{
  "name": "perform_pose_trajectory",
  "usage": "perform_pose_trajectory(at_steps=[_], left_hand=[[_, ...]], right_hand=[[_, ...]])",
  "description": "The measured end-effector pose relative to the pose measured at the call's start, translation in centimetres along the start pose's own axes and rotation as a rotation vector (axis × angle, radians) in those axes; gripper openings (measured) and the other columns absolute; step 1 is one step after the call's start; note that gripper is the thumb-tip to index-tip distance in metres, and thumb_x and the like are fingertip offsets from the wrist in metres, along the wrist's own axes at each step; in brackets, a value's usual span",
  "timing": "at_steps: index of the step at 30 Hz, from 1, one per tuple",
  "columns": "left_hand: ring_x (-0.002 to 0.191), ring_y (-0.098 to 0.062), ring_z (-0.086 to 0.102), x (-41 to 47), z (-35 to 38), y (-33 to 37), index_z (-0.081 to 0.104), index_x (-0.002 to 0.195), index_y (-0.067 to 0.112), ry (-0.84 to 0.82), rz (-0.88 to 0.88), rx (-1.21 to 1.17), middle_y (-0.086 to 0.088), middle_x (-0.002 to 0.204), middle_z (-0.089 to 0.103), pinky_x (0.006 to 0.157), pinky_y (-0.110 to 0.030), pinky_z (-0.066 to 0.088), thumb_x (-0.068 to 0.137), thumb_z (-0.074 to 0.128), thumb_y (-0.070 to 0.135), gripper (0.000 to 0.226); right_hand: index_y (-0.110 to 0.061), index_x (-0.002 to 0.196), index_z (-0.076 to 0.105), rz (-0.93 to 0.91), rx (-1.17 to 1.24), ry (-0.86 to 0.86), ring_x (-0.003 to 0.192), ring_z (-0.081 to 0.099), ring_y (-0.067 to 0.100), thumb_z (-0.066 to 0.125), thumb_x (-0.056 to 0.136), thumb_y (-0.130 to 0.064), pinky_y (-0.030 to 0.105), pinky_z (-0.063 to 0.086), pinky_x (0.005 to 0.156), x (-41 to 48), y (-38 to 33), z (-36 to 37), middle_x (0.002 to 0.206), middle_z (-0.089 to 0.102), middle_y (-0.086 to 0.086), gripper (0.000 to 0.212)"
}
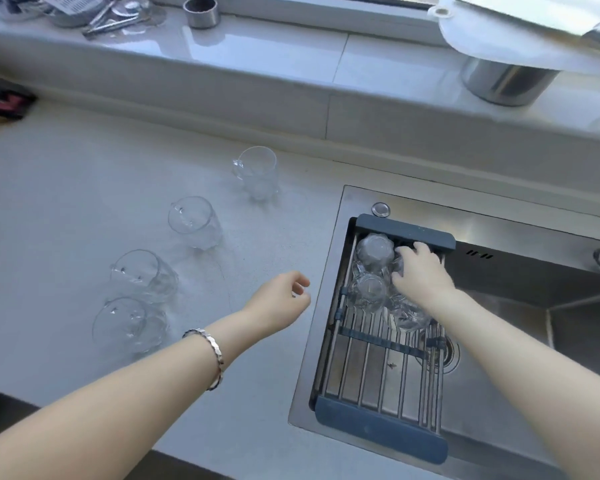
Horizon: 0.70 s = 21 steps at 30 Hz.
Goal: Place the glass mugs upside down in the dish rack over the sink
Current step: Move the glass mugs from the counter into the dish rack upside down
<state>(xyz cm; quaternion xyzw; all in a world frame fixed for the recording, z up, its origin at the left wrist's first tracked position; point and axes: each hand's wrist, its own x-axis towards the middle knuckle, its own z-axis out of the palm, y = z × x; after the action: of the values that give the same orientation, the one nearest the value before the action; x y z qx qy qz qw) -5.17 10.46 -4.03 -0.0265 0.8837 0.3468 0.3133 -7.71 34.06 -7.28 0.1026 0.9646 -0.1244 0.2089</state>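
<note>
With right hand (421,275) closed over an inverted glass mug (397,263) at the far end of the dish rack (378,427), seat rim flat across the bars before release; with left hand (281,301) empty, loosely curled over tabletop (66,202), reach for four upright mugs (194,221) beyond it.

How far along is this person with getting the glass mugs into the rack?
About halfway. Three mugs sit upside down at the far end of the dish rack, such as one. The right hand rests on a fourth, mostly hidden. The left hand hovers empty. Four mugs wait upright on the counter, the nearest.
</note>
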Motion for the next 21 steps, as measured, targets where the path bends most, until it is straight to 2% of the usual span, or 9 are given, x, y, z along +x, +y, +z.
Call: perform_pose_trajectory(at_steps=[2,5,8,12,14,17,19,21], left_hand=[[0.116,-0.022,0.053,-0.4,-2.4,-1.4,0.052,0.124,0.015,0.092,0.005,0.109,-0.005,0.129,0.055,0.097,-0.035,0.044,0.092,0.048,0.023,0.034],[0.127,-0.026,0.042,-1.2,-6.8,-4.0,0.045,0.132,0.015,0.297,-0.005,0.364,-0.007,0.138,0.045,0.103,-0.037,0.036,0.090,0.049,0.025,0.042],[0.130,-0.032,0.034,-2.2,-11.0,-7.1,0.038,0.135,0.014,0.403,-0.134,0.535,-0.010,0.143,0.036,0.106,-0.040,0.032,0.085,0.054,0.031,0.054],[0.132,-0.034,0.034,-2.8,-14.5,-11.0,0.031,0.138,0.017,0.326,-0.269,0.539,-0.012,0.148,0.029,0.106,-0.041,0.034,0.079,0.062,0.041,0.071],[0.130,-0.033,0.036,-2.6,-15.2,-12.4,0.030,0.138,0.019,0.264,-0.280,0.523,-0.008,0.147,0.030,0.104,-0.041,0.036,0.077,0.063,0.043,0.074],[0.127,-0.032,0.037,-1.9,-15.4,-13.6,0.031,0.137,0.020,0.204,-0.258,0.515,-0.003,0.141,0.037,0.096,-0.040,0.043,0.076,0.066,0.041,0.073],[0.126,-0.030,0.038,-1.4,-15.3,-14.0,0.032,0.136,0.020,0.197,-0.233,0.528,-0.002,0.138,0.040,0.093,-0.039,0.045,0.076,0.067,0.037,0.071],[0.124,-0.030,0.040,-0.9,-15.4,-14.3,0.034,0.135,0.020,0.204,-0.217,0.501,-0.003,0.135,0.041,0.092,-0.037,0.044,0.075,0.069,0.032,0.070]], right_hand=[[-0.011,0.131,0.043,-0.147,0.066,0.002,0.124,0.043,0.033,0.051,0.089,-0.022,0.044,0.043,0.098,-0.8,-3.6,-0.5,0.141,0.039,0.016,0.044],[-0.014,0.129,0.047,-0.359,0.142,-0.136,0.121,0.048,0.024,0.053,0.089,-0.025,0.038,0.041,0.100,-1.9,-9.8,-0.3,0.134,0.050,0.010,0.041],[-0.014,0.136,0.037,-0.421,0.245,-0.209,0.126,0.044,0.023,0.056,0.089,-0.026,0.037,0.038,0.105,-2.2,-16.4,1.5,0.137,0.047,0.009,0.053],[-0.008,0.145,0.012,-0.338,0.501,-0.191,0.140,0.026,0.023,0.069,0.080,-0.023,0.035,0.027,0.113,-1.0,-24.3,4.6,0.151,0.025,0.011,0.088],[-0.006,0.145,0.007,-0.278,0.590,-0.155,0.142,0.020,0.022,0.075,0.074,-0.022,0.032,0.023,0.114,0.4,-27.3,5.6,0.153,0.018,0.010,0.100],[-0.011,0.141,0.022,-0.214,0.730,-0.077,0.135,0.033,0.023,0.081,0.065,-0.016,0.031,0.031,0.109,2.3,-30.1,6.9,0.146,0.031,0.009,0.096],[-0.013,0.133,0.034,-0.178,0.831,-0.013,0.128,0.042,0.021,0.083,0.062,-0.013,0.026,0.035,0.100,2.9,-30.9,7.5,0.138,0.043,0.007,0.086],[-0.014,0.128,0.038,-0.169,0.894,0.009,0.120,0.048,0.018,0.082,0.062,-0.011,0.020,0.035,0.090,3.0,-31.1,7.8,0.132,0.049,0.004,0.079]])
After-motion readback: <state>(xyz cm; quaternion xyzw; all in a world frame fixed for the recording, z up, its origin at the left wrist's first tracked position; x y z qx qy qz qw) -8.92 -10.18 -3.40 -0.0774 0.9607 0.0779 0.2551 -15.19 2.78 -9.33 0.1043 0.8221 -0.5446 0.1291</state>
